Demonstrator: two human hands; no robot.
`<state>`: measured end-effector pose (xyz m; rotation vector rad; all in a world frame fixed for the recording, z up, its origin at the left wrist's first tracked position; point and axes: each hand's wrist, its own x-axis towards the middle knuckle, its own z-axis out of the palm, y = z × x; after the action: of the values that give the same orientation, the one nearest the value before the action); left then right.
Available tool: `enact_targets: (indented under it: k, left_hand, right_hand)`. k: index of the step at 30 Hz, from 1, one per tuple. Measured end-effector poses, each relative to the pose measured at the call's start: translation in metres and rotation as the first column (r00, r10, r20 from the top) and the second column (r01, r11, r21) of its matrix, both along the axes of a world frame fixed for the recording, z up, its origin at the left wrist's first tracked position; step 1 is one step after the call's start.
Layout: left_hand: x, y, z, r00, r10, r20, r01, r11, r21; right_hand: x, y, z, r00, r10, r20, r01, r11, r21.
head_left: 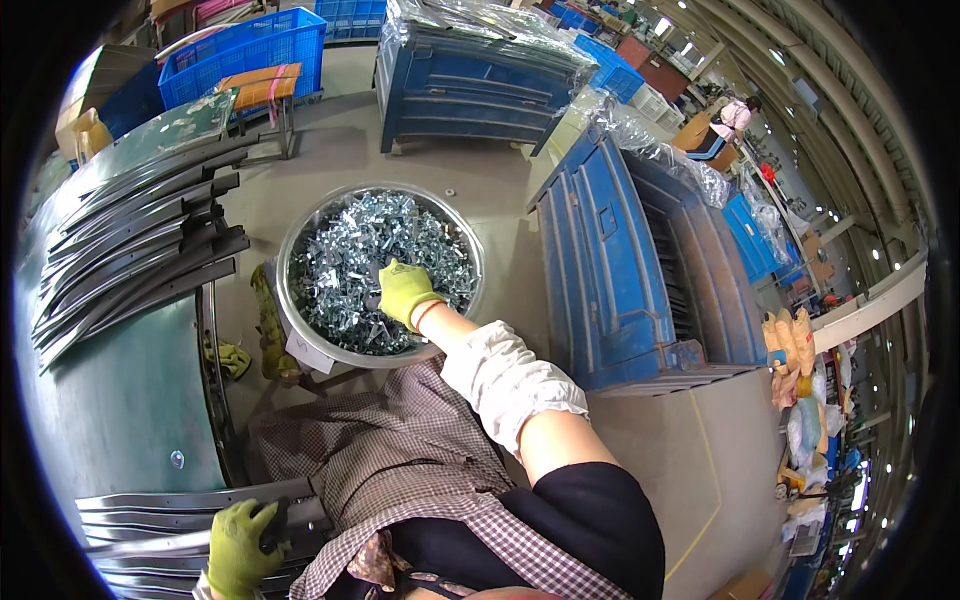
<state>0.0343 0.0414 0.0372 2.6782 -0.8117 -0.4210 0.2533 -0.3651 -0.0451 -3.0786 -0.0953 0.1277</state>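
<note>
A wide round metal basin (470, 232) is heaped with small shiny metal clips (345, 240). My right hand (407, 292), in a yellow-green glove with dark fingertips, reaches down into the heap. Its fingers are curled among the clips, and their tips are partly hidden. At the lower left, my left hand (240, 548), gloved the same way, is closed around a long black metal strip (150, 546). That strip lies over several similar ones on the green table (130, 425), with their ends close to my checked apron (390, 440).
More black strips (140, 240) lie stacked on the table's far part. Blue metal bins (600, 260) stand right of the basin and behind it (470, 90). A blue plastic crate (245, 55) is at the back left. Another person (735, 118) works far off at the right.
</note>
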Motion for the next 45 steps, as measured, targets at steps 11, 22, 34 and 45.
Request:
enact_targets:
  k: [11, 22, 34, 45]
  left_hand:
    - [0.154, 0.026, 0.005, 0.938, 0.235, 0.256, -0.179, 0.958, -0.224]
    - [0.319, 0.035, -0.100, 0.625, 0.475, 0.619, -0.446, 0.868, -0.216]
    - [0.293, 0.032, -0.083, 0.757, 0.333, 0.563, -0.492, 0.857, 0.154]
    - [0.297, 0.031, -0.086, 0.785, 0.386, 0.485, -0.442, 0.897, 0.001]
  right_hand:
    - [-0.001, -0.007, -0.020, 0.988, 0.083, 0.127, -0.090, 0.995, 0.048]
    - [-0.006, -0.032, -0.037, 0.989, -0.084, 0.120, 0.008, 0.851, 0.524]
    - [-0.001, -0.041, -0.032, 0.993, -0.104, 0.059, 0.023, 0.652, 0.758]
    - [-0.036, -0.001, 0.007, 0.998, 0.001, -0.058, 0.052, 0.428, 0.902]
